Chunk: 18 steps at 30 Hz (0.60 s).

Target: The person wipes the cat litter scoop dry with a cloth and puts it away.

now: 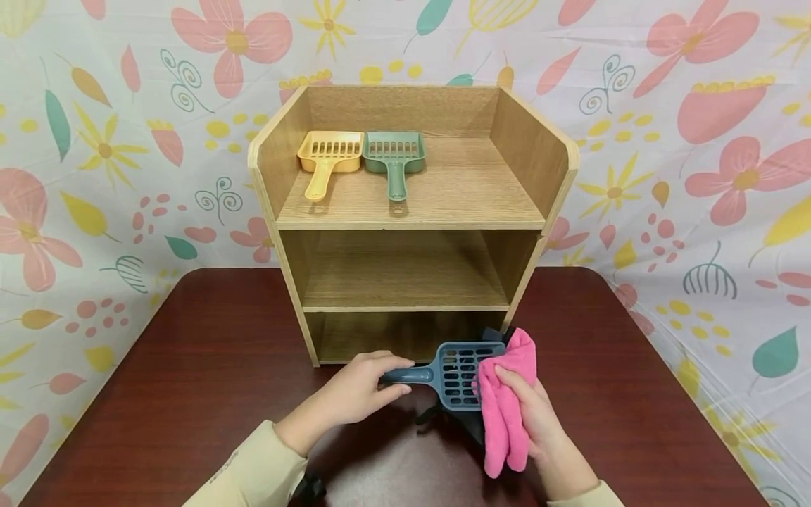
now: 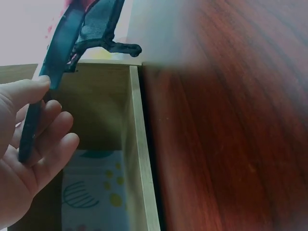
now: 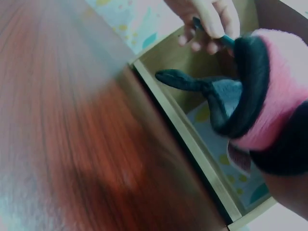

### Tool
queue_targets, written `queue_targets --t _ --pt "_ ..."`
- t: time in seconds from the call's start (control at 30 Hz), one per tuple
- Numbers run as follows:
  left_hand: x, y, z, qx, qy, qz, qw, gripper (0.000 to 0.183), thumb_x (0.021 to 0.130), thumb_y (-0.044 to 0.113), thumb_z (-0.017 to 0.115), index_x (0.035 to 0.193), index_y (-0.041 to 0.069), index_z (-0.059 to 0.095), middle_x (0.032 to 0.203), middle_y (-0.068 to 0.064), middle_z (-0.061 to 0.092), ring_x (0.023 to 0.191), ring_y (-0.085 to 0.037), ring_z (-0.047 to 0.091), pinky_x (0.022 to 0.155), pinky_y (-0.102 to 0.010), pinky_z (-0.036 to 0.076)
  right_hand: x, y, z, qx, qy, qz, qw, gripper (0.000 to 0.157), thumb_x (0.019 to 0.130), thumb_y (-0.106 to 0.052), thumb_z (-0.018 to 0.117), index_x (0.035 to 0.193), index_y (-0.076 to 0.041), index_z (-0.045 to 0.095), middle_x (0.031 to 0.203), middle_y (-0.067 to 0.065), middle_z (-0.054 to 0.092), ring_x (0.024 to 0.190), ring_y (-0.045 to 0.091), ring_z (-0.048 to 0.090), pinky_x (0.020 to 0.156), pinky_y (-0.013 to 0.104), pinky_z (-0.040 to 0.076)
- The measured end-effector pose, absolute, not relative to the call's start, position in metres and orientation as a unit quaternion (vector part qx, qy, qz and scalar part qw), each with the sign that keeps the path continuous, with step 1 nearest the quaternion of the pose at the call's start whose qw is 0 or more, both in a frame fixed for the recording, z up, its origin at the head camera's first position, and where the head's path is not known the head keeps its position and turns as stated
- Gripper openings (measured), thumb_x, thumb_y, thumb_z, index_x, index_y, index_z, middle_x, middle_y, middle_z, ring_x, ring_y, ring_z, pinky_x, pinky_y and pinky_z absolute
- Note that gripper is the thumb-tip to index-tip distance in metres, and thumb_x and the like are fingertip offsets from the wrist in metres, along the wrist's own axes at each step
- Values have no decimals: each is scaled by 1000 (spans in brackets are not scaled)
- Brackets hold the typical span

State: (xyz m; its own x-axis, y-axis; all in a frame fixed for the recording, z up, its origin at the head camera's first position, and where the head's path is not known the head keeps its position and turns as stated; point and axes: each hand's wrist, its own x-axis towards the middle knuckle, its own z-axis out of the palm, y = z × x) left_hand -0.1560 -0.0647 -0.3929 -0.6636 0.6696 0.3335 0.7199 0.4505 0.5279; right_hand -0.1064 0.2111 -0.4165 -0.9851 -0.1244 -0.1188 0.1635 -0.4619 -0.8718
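A blue slotted litter scoop (image 1: 459, 377) is held level above the table, in front of the shelf. My left hand (image 1: 364, 391) pinches its handle (image 2: 30, 127) between thumb and fingers. My right hand (image 1: 532, 405) grips a fuzzy pink cloth (image 1: 507, 401) against the right end of the scoop head, covering part of it. Black edging (image 3: 252, 82) and a dark loop (image 3: 178, 79) show on the cloth in the right wrist view. Behind the cloth, most of the right fingers are hidden.
A wooden shelf unit (image 1: 405, 229) stands at the back of the dark red table (image 1: 209, 366). On its top board lie a yellow scoop (image 1: 329, 151) and a green scoop (image 1: 395, 155), side by side at the left. A flower-patterned curtain (image 1: 697, 176) hangs behind.
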Motion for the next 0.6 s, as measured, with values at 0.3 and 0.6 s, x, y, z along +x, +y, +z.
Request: queue_targets --t 0.3,0.6 --pt "-153 -62 -393 -431 -849 -293 87 27 89 19 66 113 6 66 92 1 66 76 -6 57 71 -20 50 -107 206 -414 124 639 -756 -63 24 92 -18 62 113 -14 51 89 -10 67 78 5 66 73 21 54" --pt "-156 -63 -395 -449 -842 -284 93 28 88 17 67 114 8 67 95 2 67 81 -6 59 76 -21 51 -117 224 -401 55 764 -641 -51 41 87 -14 68 120 -9 46 87 -13 67 78 5 65 73 18 53"
